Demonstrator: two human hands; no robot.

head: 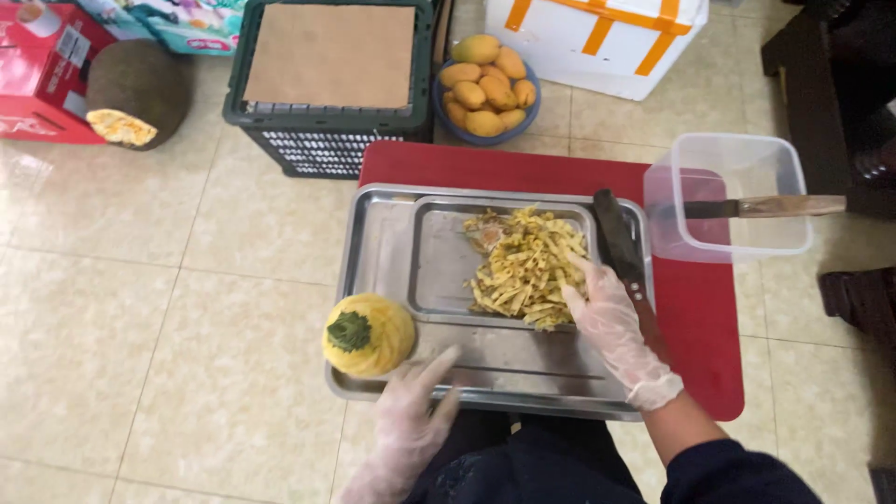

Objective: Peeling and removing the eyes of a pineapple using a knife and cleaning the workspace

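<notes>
A bowl of mangoes, green crate and white box stand behind.

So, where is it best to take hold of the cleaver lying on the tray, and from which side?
Probably by the dark handle of the cleaver, coming from the near end by the right hand, which is already beside it. The handle points toward the person, and the broad blade lies flat, away over the metal tray.

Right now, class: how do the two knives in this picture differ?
The dark-bladed knife lies on the steel tray, its handle under the right hand; the wooden-handled knife rests across the rim of the clear plastic tub, untouched. The first points away from the person; the second lies crosswise. Both lie flat.
</notes>
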